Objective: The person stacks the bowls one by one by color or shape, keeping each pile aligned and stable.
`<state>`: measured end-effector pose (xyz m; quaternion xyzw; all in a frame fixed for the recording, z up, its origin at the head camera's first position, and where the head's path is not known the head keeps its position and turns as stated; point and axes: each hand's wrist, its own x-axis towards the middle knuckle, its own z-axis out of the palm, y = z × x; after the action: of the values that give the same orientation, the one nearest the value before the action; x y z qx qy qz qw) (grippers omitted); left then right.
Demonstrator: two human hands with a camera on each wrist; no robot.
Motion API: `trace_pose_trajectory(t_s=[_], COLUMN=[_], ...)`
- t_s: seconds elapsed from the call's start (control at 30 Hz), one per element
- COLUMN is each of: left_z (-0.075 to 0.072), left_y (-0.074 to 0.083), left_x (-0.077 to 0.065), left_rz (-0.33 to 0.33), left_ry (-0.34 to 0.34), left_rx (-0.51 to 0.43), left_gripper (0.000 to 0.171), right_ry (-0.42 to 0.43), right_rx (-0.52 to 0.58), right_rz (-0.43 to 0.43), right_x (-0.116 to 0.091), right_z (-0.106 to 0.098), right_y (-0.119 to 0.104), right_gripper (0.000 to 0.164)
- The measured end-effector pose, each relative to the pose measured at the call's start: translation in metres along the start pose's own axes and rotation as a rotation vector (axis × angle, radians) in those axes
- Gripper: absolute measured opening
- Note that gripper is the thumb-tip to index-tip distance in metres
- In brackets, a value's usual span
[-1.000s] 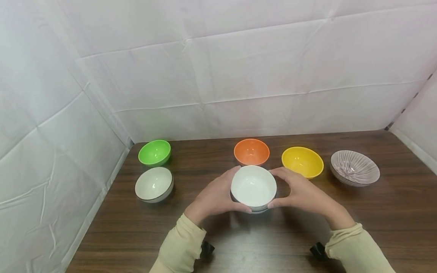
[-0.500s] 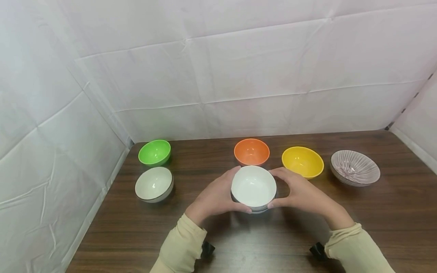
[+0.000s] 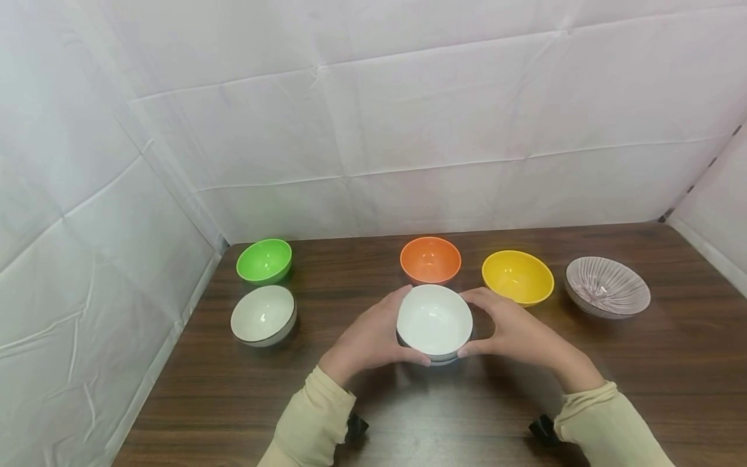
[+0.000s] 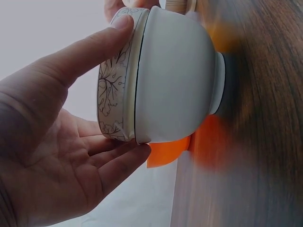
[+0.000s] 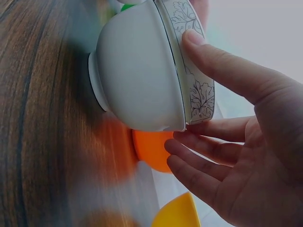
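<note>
At the middle of the table, a white bowl with a leaf-patterned outer band [image 4: 111, 90] sits nested in a plain white bowl with a thin dark rim [image 4: 175, 80]. My left hand [image 3: 376, 334] grips the patterned bowl from the left, thumb on its near side and fingers round the far side. From the right, my right hand [image 3: 516, 327] holds the same bowl in a mirrored way. In both wrist views, fingertips lie right at the lower bowl's rim. That lower bowl stands upright on its foot; the upper bowl's base is hidden inside it.
Behind the nested pair is an orange bowl [image 3: 430, 259], with a yellow bowl [image 3: 517, 277] and a striped purplish bowl [image 3: 607, 287] to the right. A green bowl [image 3: 264, 261] and another white bowl [image 3: 264, 314] stand at left. White cloth walls [image 3: 408, 130] enclose the dark wooden table [image 3: 455, 421].
</note>
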<state>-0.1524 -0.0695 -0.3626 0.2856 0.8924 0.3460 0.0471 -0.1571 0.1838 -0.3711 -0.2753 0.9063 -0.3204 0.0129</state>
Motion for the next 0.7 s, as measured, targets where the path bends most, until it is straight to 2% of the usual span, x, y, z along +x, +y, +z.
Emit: trace_pose_trajectory(t_s=[0.4,0.7], left_z=[0.0031,0.004], left_y=[0.0003,-0.0007], left_x=[-0.0006,-0.0001], left_rz=[0.005,-0.018], left_ry=[0.012,-0.002], left_rx=[0.017,0.023], left_gripper=[0.105,0.105], right_ry=[-0.003,-0.009], right_rx=[0.005,0.004], right_rz=[0.009,0.011], right_x=[-0.0003,-0.0002], right_z=[0.0022,0.003], right_y=[0.0042,0.0051], right_gripper=[0.09,0.089])
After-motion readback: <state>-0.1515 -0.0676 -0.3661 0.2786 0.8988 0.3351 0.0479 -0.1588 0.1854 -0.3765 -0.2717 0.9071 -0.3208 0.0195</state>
